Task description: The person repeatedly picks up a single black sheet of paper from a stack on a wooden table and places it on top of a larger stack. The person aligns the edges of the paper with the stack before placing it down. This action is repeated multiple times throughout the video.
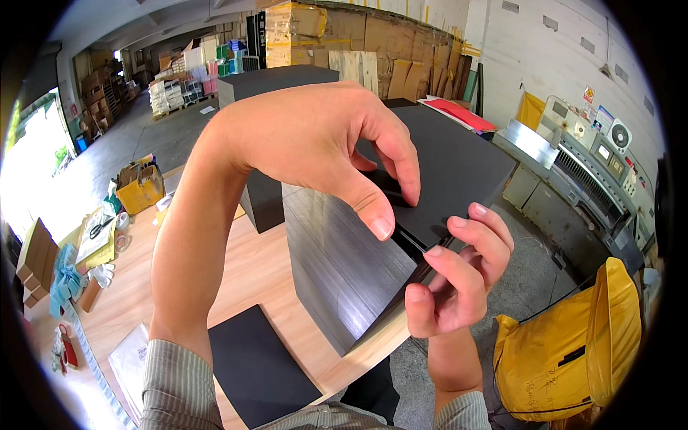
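Observation:
A tall stack of black sheets (459,154) stands on the wooden table in front of me, its striped edges facing me. My left hand (322,140) arches over the near edge of its top, fingers bent down and thumb apart from them. A narrow dark gap shows along that edge, below the left fingertips. At the near right corner is my right hand (466,276), palm turned up, with its fingers loosely curled and apart. Its index fingertip meets the edge of the upper sheets. A loose black sheet (261,365) lies flat on the table to the left.
Behind my left arm rises another black stack (276,79). Scissors (97,229), a yellow box (140,186) and blue cloth (66,276) lie toward the table's left. A yellow bag (559,358) stands at the lower right. A grey machine (588,179) is beyond the stack.

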`<state>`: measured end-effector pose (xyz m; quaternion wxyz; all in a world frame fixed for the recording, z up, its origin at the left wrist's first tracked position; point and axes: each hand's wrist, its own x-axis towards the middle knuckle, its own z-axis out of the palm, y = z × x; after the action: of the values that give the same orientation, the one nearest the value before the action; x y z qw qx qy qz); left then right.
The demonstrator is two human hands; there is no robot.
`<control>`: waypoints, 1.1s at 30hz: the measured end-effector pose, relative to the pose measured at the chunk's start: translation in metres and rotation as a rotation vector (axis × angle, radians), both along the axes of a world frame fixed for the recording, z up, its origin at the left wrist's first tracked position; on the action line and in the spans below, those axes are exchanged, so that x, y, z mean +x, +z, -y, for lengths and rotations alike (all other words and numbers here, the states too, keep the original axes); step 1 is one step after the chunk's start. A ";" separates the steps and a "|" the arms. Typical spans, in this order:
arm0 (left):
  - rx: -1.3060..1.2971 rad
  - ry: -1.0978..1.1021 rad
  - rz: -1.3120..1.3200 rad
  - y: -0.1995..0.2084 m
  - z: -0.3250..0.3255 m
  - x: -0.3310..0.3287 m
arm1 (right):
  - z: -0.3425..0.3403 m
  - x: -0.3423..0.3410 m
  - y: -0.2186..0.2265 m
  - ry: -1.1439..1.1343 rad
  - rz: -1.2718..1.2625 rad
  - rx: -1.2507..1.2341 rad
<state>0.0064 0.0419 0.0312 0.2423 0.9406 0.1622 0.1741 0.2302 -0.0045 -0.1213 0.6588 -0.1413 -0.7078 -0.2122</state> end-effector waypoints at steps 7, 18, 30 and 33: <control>0.018 0.014 0.010 -0.003 0.001 -0.004 | 0.000 -0.002 0.004 -0.032 0.013 -0.024; 0.101 0.023 -0.017 -0.006 0.003 -0.002 | -0.001 -0.002 0.001 -0.033 0.010 -0.035; 0.022 0.047 -0.024 -0.003 0.003 -0.003 | -0.001 -0.004 0.002 -0.034 0.006 -0.031; 0.021 0.039 -0.011 -0.003 0.003 -0.003 | -0.001 -0.004 0.003 -0.030 0.004 -0.028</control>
<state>0.0038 0.0393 0.0277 0.2282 0.9407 0.1801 0.1751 0.2259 -0.0030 -0.1186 0.6522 -0.1607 -0.7098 -0.2122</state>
